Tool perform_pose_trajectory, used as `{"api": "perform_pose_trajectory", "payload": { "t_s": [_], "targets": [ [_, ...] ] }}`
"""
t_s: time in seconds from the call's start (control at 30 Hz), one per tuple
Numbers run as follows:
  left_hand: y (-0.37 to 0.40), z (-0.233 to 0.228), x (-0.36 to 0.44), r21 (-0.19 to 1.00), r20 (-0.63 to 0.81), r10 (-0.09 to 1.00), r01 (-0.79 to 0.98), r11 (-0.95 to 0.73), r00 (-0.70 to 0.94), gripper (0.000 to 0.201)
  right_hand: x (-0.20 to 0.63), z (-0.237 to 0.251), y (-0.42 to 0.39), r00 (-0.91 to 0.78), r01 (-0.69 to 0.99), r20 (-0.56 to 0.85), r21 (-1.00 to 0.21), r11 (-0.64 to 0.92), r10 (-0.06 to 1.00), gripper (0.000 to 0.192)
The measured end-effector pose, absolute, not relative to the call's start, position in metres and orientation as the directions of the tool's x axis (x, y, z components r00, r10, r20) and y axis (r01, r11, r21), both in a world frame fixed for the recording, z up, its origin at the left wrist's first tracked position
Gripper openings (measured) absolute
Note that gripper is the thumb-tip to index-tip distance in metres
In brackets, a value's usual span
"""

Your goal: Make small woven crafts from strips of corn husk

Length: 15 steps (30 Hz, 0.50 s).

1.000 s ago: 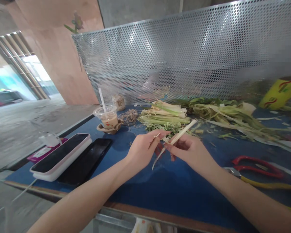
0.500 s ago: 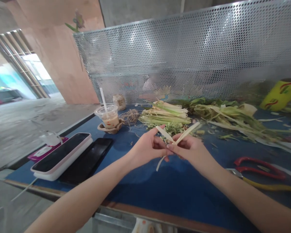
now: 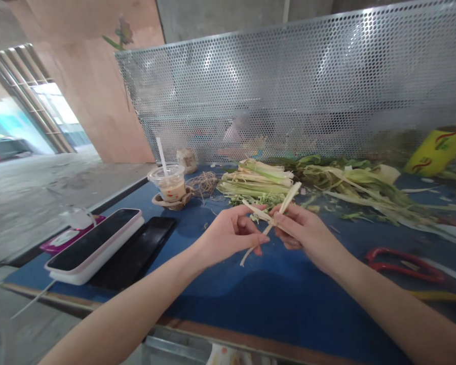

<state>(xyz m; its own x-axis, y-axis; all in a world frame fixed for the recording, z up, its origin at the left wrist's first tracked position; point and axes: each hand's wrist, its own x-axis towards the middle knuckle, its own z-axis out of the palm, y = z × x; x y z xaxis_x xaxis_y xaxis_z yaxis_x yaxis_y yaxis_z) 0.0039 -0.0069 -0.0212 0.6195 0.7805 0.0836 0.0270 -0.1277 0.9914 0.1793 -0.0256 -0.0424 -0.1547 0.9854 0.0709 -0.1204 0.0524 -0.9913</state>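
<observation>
Pale strips of corn husk (image 3: 285,202) cross each other between my two hands above the blue tabletop. My right hand (image 3: 300,225) pinches the crossing with thumb and fingers, and one strip sticks up past them. Curled around the strips from the other side is my left hand (image 3: 235,230), its index finger against the upper left end and its thumb beside the tail that hangs down. Exactly where the left fingertips press is partly hidden. Just behind the hands lie a stack of green and pale husks (image 3: 256,177) and small green scraps.
An iced drink cup (image 3: 169,183) stands in a cardboard holder beside tangled twine (image 3: 203,183). At left lie a phone (image 3: 95,243) and a black tablet-like slab (image 3: 137,253). Loose husks (image 3: 361,187), red-handled pliers (image 3: 406,266) and a yellow roll (image 3: 437,151) are at right. Perforated metal (image 3: 289,86) backs the table.
My right hand has drawn slightly away from the left, and its upright strip end has swung left and steepened. The hanging tail has shifted a little left.
</observation>
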Motion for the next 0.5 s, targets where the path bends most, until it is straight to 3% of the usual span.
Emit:
{"api": "perform_pose_trajectory", "payload": {
  "t_s": [0.2,0.33,0.5],
  "targets": [
    [-0.01,-0.025,0.012,0.998,0.067,0.732,-0.038,-0.056,0.678,0.03,0.174,-0.038,-0.034,-0.067,0.038,0.183,-0.982,0.186,0.981,0.024],
    [-0.013,-0.028,0.019,0.998,0.064,0.805,-0.037,-0.052,0.59,0.027,0.169,-0.04,-0.036,-0.041,0.167,0.288,-0.942,0.29,0.957,0.024],
    [-0.015,-0.026,0.019,0.997,0.049,0.8,0.02,-0.076,0.599,0.027,0.175,-0.037,-0.036,-0.068,0.156,0.326,-0.93,0.333,0.943,0.022]
  ]
}}
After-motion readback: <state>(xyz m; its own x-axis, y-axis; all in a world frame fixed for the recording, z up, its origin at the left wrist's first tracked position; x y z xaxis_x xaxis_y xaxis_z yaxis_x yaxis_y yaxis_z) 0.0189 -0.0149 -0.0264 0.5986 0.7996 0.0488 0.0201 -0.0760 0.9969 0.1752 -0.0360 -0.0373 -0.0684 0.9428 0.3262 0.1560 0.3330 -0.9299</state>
